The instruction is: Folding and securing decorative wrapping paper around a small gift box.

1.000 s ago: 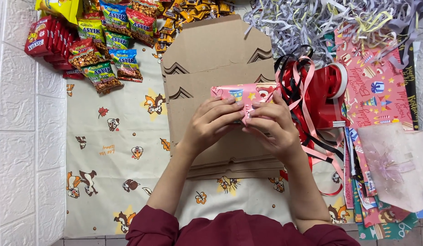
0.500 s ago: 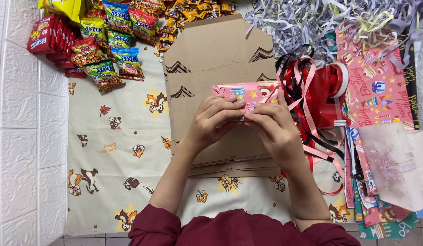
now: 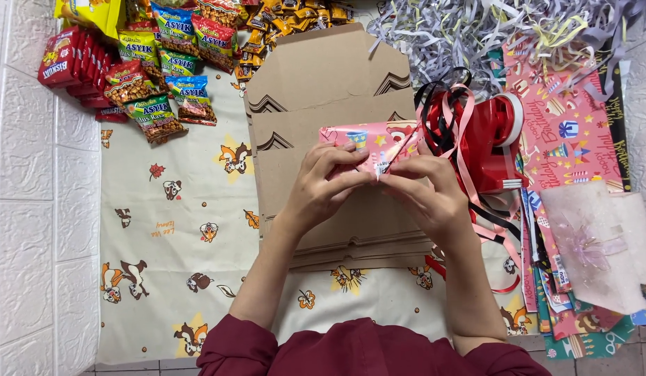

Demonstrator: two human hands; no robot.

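A cream cloth printed with cartoon animals covers the table. On it lies a stack of flat brown cardboard boxes, with snack packets at the far left and shredded paper at the far right. Both forearms reach forward from dark red sleeves, wrists bent inward. Above the cardboard, the left hand and right hand meet, fingers curled, pinching the near edge of a small pink wrapped parcel. Red ribbon spools sit just right of it.
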